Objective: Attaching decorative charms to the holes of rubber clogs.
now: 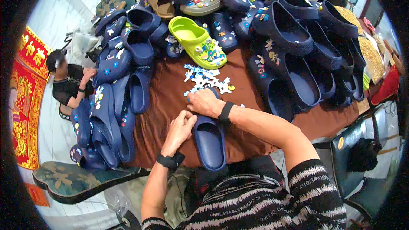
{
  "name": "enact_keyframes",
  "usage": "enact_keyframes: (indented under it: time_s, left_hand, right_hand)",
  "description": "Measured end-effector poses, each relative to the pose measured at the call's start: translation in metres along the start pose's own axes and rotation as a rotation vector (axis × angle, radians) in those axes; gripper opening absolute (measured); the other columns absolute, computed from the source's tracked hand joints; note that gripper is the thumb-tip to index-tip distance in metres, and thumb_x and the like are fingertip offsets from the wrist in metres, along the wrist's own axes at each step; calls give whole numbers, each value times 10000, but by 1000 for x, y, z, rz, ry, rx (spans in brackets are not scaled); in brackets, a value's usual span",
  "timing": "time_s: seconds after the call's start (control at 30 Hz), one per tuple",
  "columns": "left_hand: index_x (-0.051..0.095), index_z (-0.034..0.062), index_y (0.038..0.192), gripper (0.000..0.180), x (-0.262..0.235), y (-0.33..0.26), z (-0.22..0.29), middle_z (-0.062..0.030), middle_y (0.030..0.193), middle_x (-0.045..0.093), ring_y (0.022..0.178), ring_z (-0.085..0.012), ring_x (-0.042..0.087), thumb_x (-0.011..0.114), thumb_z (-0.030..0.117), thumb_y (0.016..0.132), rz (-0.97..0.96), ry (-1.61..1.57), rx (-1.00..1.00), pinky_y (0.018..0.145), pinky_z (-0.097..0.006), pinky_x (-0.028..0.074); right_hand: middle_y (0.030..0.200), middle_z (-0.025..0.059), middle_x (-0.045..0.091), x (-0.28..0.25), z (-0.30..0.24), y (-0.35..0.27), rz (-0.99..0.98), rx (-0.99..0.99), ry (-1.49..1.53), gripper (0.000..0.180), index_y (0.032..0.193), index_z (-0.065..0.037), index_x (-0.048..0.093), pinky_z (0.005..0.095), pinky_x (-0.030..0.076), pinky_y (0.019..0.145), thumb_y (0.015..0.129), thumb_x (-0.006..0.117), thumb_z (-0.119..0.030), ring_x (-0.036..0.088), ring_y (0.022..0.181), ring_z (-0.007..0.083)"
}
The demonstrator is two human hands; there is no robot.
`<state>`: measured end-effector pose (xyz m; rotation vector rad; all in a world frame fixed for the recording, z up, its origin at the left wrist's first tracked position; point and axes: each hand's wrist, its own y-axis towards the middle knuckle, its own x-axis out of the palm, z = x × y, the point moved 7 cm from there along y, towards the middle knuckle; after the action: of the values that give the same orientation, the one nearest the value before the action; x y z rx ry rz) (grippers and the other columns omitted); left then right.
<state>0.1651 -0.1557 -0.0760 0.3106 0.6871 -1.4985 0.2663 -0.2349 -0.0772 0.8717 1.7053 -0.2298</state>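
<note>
A navy blue clog [209,145] lies in front of me with its open heel toward my body. My right hand [205,103] is over its toe part, fingers curled and closed; what they grip is hidden. Against the clog's left edge, my left hand [182,124] is closed with thumb and fingers pressed together, and I cannot make out what is in it. Just beyond my hands lies a heap of small white and blue shoe charms [202,76], some with yellow. A lime green clog [197,42] covered with charms sits behind the heap.
Navy clogs with charms are piled along the left [113,68] and right [294,55] of the brown-covered table [164,89]. More stand at the back, among them a brown clog [161,4]. Another person [70,76] sits at far left. Chairs [85,179] flank me.
</note>
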Motion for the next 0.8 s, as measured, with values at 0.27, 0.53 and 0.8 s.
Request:
enact_keyframes:
  time_s: [0.27, 0.53, 0.8]
  left_hand:
    - [479, 28, 1135, 258, 6, -1, -5, -53, 672, 546, 488, -137, 555, 511, 259, 1025, -110, -69, -146, 452, -299, 458]
    - [473, 0, 1230, 298, 7, 3, -9, -87, 682, 577, 516, -163, 597, 460, 138, 966, -108, -10, -176, 475, -312, 508]
    - [491, -3, 1235, 314, 6, 1, -30, -92, 708, 587, 533, -159, 586, 389, 78, 949, -15, -121, -165, 498, -317, 513]
  right_hand:
    - [776, 193, 708, 4, 7, 0, -13, -42, -3, 157, 853, -19, 669, 435, 566, 603, 834, 579, -146, 719, 717, 339]
    - [735, 179, 699, 2, 2, -7, 109, -8, 44, 152, 824, -26, 642, 435, 559, 582, 859, 565, -153, 715, 684, 318]
    - [723, 188, 693, 2, 4, -7, 125, 9, 66, 160, 831, -15, 639, 441, 560, 585, 868, 549, -141, 711, 686, 336]
